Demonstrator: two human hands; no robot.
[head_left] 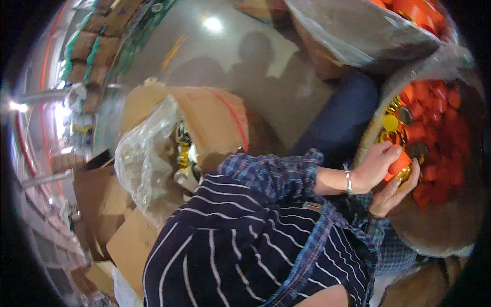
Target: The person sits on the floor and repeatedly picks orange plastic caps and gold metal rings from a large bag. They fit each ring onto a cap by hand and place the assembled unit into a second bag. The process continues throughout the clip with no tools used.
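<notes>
My left hand (pixel 377 166), with a bracelet at the wrist, is closed on an orange cup-shaped cap (pixel 399 165). My right hand (pixel 395 196) is just below it, its fingers curled round a shiny gold cap (pixel 404 173). The orange and gold pieces touch; whether they are joined I cannot tell. Both hands are over the near edge of a plastic-lined container (pixel 434 233). Inside it lies a heap of orange caps (pixel 442 133), with several gold caps (pixel 390 123) along its left side.
Left of me stands a cardboard box (pixel 217 115) with a clear plastic liner (pixel 146 158) and some gold pieces inside. Another lined container (pixel 353 30) at the upper right holds orange pieces. Flattened cardboard (pixel 133 245) lies at the lower left. Stacked bundles (pixel 94 46) stand beyond the grey floor (pixel 220 51).
</notes>
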